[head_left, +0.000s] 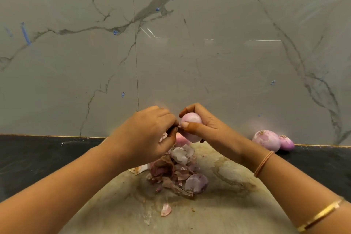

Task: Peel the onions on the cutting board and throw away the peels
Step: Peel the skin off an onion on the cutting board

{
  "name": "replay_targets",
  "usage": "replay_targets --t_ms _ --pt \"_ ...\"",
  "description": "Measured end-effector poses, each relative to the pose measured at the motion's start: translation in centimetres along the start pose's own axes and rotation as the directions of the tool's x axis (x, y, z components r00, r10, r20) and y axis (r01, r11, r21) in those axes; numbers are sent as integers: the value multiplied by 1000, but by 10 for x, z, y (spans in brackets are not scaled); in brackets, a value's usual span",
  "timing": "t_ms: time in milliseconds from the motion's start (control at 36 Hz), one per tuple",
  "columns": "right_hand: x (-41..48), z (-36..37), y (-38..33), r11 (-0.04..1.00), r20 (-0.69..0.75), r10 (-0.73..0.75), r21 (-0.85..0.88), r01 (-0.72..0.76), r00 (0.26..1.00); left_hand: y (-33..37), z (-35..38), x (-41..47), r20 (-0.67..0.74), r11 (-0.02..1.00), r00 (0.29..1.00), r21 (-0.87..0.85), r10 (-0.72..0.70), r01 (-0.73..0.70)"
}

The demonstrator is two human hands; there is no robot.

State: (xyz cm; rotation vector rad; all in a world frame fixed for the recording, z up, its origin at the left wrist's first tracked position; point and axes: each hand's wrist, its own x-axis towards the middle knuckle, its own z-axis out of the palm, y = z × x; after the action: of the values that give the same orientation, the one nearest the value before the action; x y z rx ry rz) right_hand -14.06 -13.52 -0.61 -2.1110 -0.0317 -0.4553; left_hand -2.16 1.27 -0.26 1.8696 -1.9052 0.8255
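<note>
Right hand [201, 125] cups the onion [190, 126] above the cutting board [228, 205], thumb across it; left hand [146, 135] pinches a skin strip at its end, over the peel pile [178, 173].

Wall [209, 66]: grey veined marble, blue specks; behind left hand [146, 135] and right hand [207, 125].
Surface [38, 157]: black; flanking both.

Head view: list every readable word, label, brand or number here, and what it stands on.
None readable.
The blue marks on the marble wall are blurred flecks, not legible text.
The gold bangle and the cutting board show no writing.
</note>
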Motion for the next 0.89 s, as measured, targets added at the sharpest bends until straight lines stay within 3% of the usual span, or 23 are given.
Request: replay_targets --t_ms 167,306,389,500,694,806,833,889 --pt "0 4 -6 998 31 5 69 -7 1000 1 5 1 -40 996 996 -34 -79 77" --pt "2 6 -6 992 14 -15 128 13 1000 1 9 1 -60 909 960 -343 -273 238" --pt "2 7 -7 981 10 -40 188 38 999 3 11 2 -43 771 916 -557 -400 310" --pt "2 5 -9 944 -1 -39 327 37 999 7 8 5 55 501 851 -788 -522 358" --pt "-1 1 -9 807 50 13 590 -40 999 11 5 8 181 244 782 -887 -596 391" --pt "-2 -5 -7 687 43 38 724 -57 998 6 1 10 232 17 704 -945 -671 327" --pt "-3 -8 -7 673 23 47 738 -49 999 2 -1 9 212 24 693 -949 -689 314" --pt "-4 -13 -5 673 -8 66 739 -38 998 -9 0 4 103 225 706 -907 -701 356"
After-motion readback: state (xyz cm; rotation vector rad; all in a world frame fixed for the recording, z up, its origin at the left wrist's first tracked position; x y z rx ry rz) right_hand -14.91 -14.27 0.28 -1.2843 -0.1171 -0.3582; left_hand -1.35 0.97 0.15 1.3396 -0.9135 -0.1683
